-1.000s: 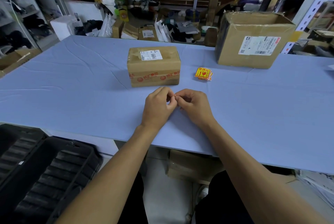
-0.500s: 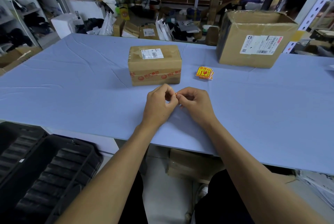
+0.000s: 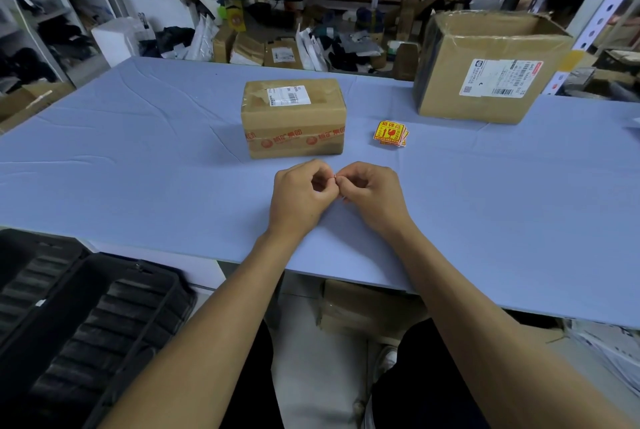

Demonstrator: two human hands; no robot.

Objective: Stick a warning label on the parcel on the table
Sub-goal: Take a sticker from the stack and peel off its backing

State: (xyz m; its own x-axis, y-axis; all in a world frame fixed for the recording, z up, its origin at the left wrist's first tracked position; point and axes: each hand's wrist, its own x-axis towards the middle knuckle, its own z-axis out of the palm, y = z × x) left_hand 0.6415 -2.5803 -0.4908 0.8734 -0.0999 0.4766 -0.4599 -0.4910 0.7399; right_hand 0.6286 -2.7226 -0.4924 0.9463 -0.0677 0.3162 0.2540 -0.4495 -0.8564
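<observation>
A taped brown parcel [image 3: 293, 117] with a white shipping label on top stands in the middle of the blue table [image 3: 138, 158]. A small stack of yellow-and-red warning labels [image 3: 390, 133] lies to its right. Just in front of the parcel, my left hand [image 3: 299, 198] and my right hand [image 3: 372, 196] meet fingertip to fingertip, pinching one warning label [image 3: 335, 178] between them. Only a thin red edge of that label shows; the rest is hidden by my fingers.
A large open cardboard box [image 3: 485, 65] with a shipping label stands at the back right of the table. A black plastic crate [image 3: 86, 324] sits below the table's front edge at the left. Cluttered shelves lie behind the table.
My hands stay together in front of the parcel, with only small finger movements at the pinched label. The view has shifted slightly.
</observation>
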